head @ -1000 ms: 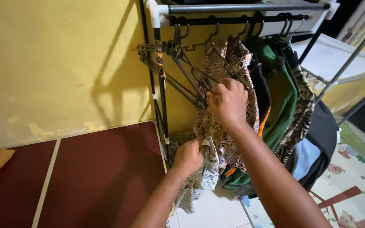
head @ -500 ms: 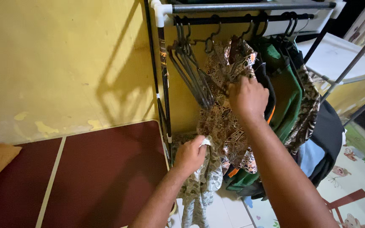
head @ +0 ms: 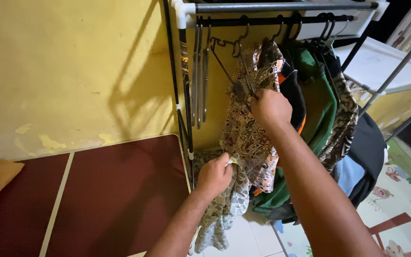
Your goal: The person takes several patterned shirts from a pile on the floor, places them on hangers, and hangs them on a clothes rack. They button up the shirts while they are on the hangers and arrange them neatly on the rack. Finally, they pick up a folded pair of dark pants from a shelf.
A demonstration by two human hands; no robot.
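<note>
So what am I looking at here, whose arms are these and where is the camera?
The camera sits on a person's head and looks down, so the two arms are their own. The right hand grips a dark hanger at a brown patterned garment hanging on the clothes rail. The left hand clutches a pale patterned cloth lower down. More clothes, green and black, hang to the right, with empty hangers to the left. A dark red table stands by the yellow wall.

A brown patterned shirt (head: pixel 248 138) is hanging crumpled from the black rail (head: pixel 272 21), its pale lower folds bunching and drooping floorward.
</note>
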